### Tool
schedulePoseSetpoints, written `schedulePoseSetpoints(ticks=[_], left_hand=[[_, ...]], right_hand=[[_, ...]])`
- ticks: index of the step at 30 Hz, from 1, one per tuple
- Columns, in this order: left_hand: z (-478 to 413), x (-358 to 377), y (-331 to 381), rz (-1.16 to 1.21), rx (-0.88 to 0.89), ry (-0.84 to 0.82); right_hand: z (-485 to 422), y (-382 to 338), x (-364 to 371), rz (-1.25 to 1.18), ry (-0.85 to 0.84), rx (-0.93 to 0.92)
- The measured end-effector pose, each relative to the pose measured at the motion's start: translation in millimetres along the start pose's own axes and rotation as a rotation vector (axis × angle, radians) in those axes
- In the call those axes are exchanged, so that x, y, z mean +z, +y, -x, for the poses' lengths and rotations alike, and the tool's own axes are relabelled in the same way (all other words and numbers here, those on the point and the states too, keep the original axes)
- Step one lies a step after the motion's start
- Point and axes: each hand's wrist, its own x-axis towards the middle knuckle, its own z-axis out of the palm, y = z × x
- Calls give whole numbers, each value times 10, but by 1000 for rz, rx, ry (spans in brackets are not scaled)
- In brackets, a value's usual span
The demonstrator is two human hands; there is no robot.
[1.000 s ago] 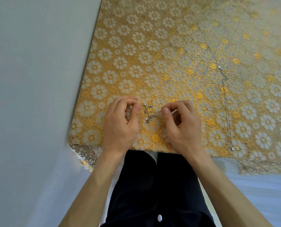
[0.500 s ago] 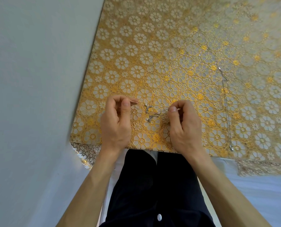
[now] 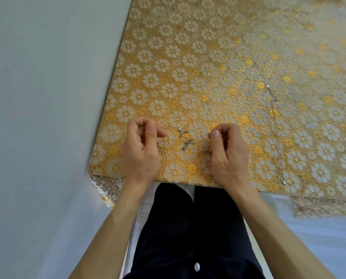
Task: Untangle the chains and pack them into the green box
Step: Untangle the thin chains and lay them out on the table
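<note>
No writing, brand or label legible anywhere.

Left hand (image 3: 141,150) curled nearly into a fist, thumb pressed against the forefinger, pinching one end of the thin silver chains (image 3: 185,136). Right hand (image 3: 227,156) curled the same way, thumb and forefinger clamped on the other end. Hands held apart, knuckles up, just above the near edge of the table. Between them, fine strands drawn nearly straight, with two small silver pendants (image 3: 186,143) hanging at the middle, one above the other, close together; impossible to tell whether the strands there are knotted. Pendant shapes too small and blurred to make out.

Well to the right of the right hand, a second chain (image 3: 276,121) lying loose on the tablecloth (image 3: 188,77), running away from the body in a long, slightly bent line, with a small rounded silver pendant (image 3: 282,180) at its near end, close to the table edge.

Tablecloth glossy, gold and white, embossed with repeating round flower medallions; lacy cut-out border hanging over the near edge below both wrists. To the left of the left hand, a plain pale wall (image 3: 47,97). Beneath the forearms, dark clothing (image 3: 188,228) with one white button (image 3: 196,266).
</note>
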Motion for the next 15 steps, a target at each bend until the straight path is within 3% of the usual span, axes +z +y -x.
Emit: schedulePoseSetpoints(ticks=[6, 15], left_hand=[[-12, -13, -6, 91, -2, 116], [-14, 7, -23, 35, 4, 216]], right_hand=[[0, -25, -13, 15, -13, -18], [8, -37, -16, -3, -18, 4]])
